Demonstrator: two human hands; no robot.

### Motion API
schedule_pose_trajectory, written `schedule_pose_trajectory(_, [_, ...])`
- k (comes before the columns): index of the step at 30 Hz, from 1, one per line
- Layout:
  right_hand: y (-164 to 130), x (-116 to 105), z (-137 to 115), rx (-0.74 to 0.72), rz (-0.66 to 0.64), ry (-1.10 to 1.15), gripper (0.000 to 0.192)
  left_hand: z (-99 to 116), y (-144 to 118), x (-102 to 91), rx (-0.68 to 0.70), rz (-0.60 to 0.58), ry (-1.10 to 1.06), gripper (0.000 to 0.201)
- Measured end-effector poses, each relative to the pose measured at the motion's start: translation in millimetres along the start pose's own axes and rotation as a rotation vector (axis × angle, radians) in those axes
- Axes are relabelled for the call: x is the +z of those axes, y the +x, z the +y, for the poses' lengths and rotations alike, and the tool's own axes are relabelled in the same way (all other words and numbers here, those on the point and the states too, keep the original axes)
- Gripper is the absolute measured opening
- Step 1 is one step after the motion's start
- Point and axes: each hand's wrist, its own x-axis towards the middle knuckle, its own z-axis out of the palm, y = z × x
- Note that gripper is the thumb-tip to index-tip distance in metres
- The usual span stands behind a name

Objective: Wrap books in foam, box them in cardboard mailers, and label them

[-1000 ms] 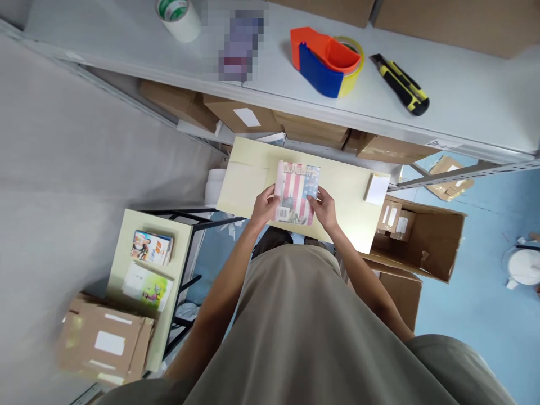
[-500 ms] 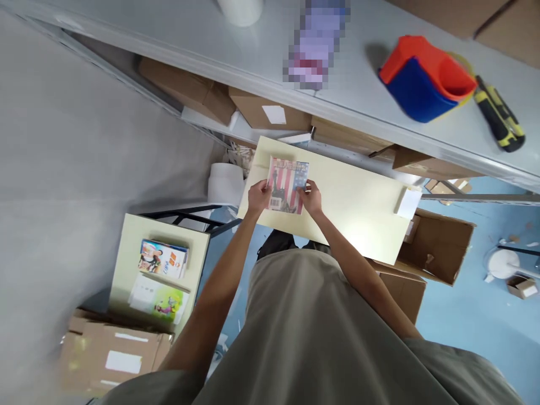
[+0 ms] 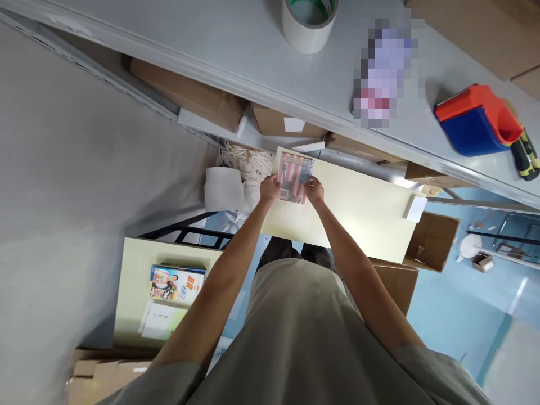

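Left hand (image 3: 270, 189): closed on the left edge of a striped booklet (image 3: 294, 178), thumb on the cover.
Right hand (image 3: 314, 191): closed on the booklet's lower right edge, fingers curled over it.
Hands together: set just apart, with only the booklet's width between them.
Striped booklet: red and white stripes with a blue patch, held flat over the far left part of a pale yellow table (image 3: 363, 214), close to its back edge; touching the surface or just above it, cannot tell.
On the same table: a small white pad (image 3: 416, 208) at the far right corner, well apart from the hands.
Beyond the table: cardboard boxes (image 3: 189, 95) stored under a grey shelf (image 3: 236, 45).
On the shelf: a tape roll (image 3: 309, 22), a red and blue tape dispenser (image 3: 476, 121), a yellow and black utility knife (image 3: 525, 158) just beside the dispenser.
Left of the table: a white roll (image 3: 223, 189) and a heap of pale paper shreds (image 3: 248, 163).
Lower left: a second pale yellow table (image 3: 130, 281) bearing colourful books (image 3: 177, 282) stacked flat.
Right: an open cardboard box (image 3: 434, 239) on a blue floor (image 3: 455, 304).
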Motion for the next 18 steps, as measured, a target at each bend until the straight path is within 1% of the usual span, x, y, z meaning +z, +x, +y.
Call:
schedule_pose_trajectory(2, [-3.0,-0.1,1.7,0.02,0.03,0.015,0.053,-2.3,-3.3,-1.2,-0.001,-0.019,-0.045,0.048])
schedule_pose_trajectory(5, [-10.7,-6.7,6.9,-0.002,0.052,0.034,0.054,-7.8,-16.0,-9.3,0.01,0.011,-0.134,0.051])
schedule_pose_trajectory(9, [-27.1,-23.3,19.0,-0.143,0.038,0.127,0.048,-20.4,-48.0,-23.2,0.043,0.082,-0.257,0.05])
schedule_pose_trajectory(13, [-50.4,-36.8,31.9,-0.295,0.019,0.242,0.046,-38.9,-98.0,-30.7,0.08,0.191,-0.378,0.057])
schedule_pose_trajectory(16, [-69.5,-39.8,37.5,-0.379,-0.024,0.259,0.047,-57.3,-146.3,-34.3,0.114,0.291,-0.459,0.061])
schedule_pose_trajectory(18, [-82.9,-36.9,39.1,-0.443,-0.082,0.27,0.047,-71.8,-183.2,-36.3,0.126,0.348,-0.509,0.06])
